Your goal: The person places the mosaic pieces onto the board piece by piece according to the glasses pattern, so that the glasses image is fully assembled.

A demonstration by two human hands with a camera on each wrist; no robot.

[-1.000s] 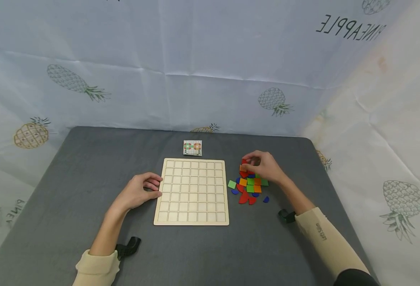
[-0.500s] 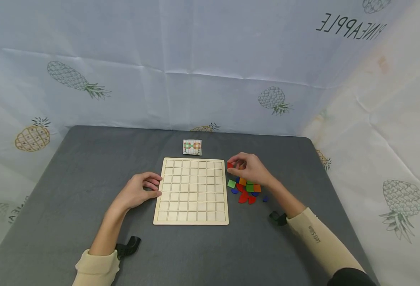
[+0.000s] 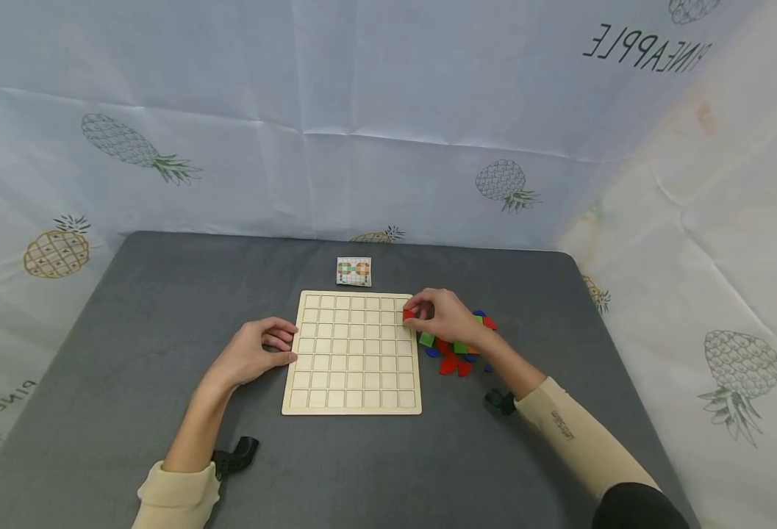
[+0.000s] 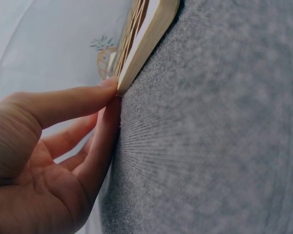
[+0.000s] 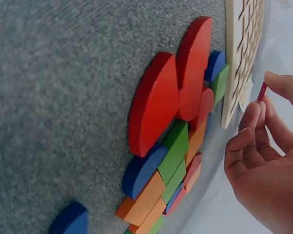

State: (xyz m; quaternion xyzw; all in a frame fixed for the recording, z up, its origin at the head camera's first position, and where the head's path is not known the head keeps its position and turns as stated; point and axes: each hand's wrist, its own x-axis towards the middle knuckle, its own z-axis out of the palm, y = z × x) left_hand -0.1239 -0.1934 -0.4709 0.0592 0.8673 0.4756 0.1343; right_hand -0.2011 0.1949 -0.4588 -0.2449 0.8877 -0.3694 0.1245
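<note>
board (image 3: 351, 353): 1 | card (image 3: 353, 271): 1 | desk (image 3: 335, 470): 1 | left grip (image 3: 256, 345): 1 | right grip (image 3: 442, 314): 1 | sleeves (image 3: 179, 494): 2 | held red piece (image 3: 407, 315): 1 | loose pieces (image 5: 155, 105): over ten, overlapping, exact count unclear

Board (image 3: 351, 353): pale wood, gridded
Pile (image 5: 173, 144): red, blue, green, orange
Held piece (image 3: 408, 315): straight-up red
Tabletop (image 3: 348, 470): grey
Backdrop (image 3: 362, 88): whitish, pineapple print

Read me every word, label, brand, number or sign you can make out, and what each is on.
"PINEAPPLE": white fabric backdrop with printed pineapples, upper right, running backwards.
"PINE": same backdrop, lower left; further letters unclear.
Dark lettering on the beige cloth right sleeve: too blurred to read.
Small, white, colour-patterned rectangular card: any text too small to read.
Pale, square wooden grid board: no text visible.
</note>
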